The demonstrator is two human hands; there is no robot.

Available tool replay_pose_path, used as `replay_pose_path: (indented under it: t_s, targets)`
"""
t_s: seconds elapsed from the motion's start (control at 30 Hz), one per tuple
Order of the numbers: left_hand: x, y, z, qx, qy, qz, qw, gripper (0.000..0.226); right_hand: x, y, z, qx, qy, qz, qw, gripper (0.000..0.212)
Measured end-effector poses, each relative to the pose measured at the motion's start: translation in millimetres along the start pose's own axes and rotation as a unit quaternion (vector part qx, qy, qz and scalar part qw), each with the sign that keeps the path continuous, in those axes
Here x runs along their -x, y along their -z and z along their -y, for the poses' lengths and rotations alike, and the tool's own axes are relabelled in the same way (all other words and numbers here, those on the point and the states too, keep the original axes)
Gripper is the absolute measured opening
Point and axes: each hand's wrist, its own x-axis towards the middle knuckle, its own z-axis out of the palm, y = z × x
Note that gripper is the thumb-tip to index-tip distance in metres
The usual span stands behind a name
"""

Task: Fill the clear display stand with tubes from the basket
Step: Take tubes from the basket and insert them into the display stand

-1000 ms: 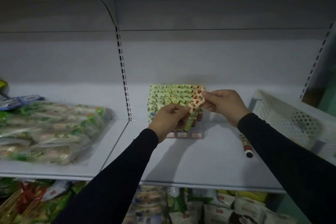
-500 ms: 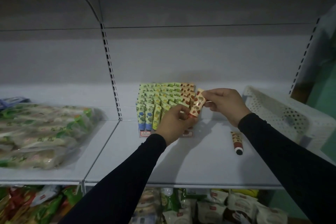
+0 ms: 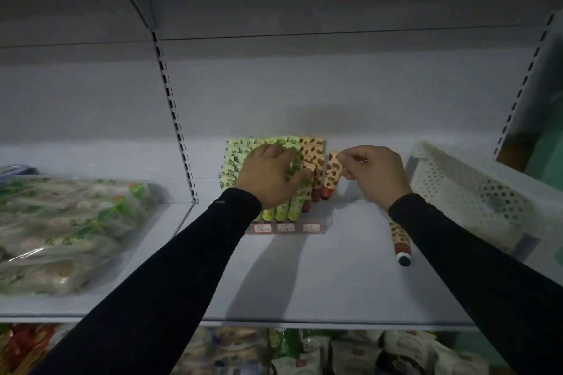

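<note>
Right hand pinches a strawberry tube upright at the display stand's right edge; left hand lies spread, fingers relaxed, across the green tubes.

White shelf: display stand, loose tube, basket, bagged goods.

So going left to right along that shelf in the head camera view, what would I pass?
Clear bag of packaged snacks → left hand pressing on the green tubes in the clear display stand → strawberry tube pinched by the right hand → loose strawberry tube lying on the shelf → white perforated basket.
</note>
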Motion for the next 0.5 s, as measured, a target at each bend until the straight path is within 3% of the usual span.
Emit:
replay_pose_path:
  t_s: [0.1, 0.3, 0.5]
  targets:
    - [-4, -7, -1, -0.028, 0.005, 0.023, 0.999, 0.086, -3, -7, -1, 0.009, 0.014, 0.005, 1.000, 0.017]
    - [-5, -18, 6, -0.051, 0.008, 0.020, 0.998, 0.070, -5, -19, -7, 0.019, 0.020, 0.025, 0.999, 0.019]
    - [-6, -19, -1, -0.037, 0.032, 0.000, 0.999, 0.080, -6, -29, -13, 0.079, 0.047, 0.045, 0.995, 0.020]
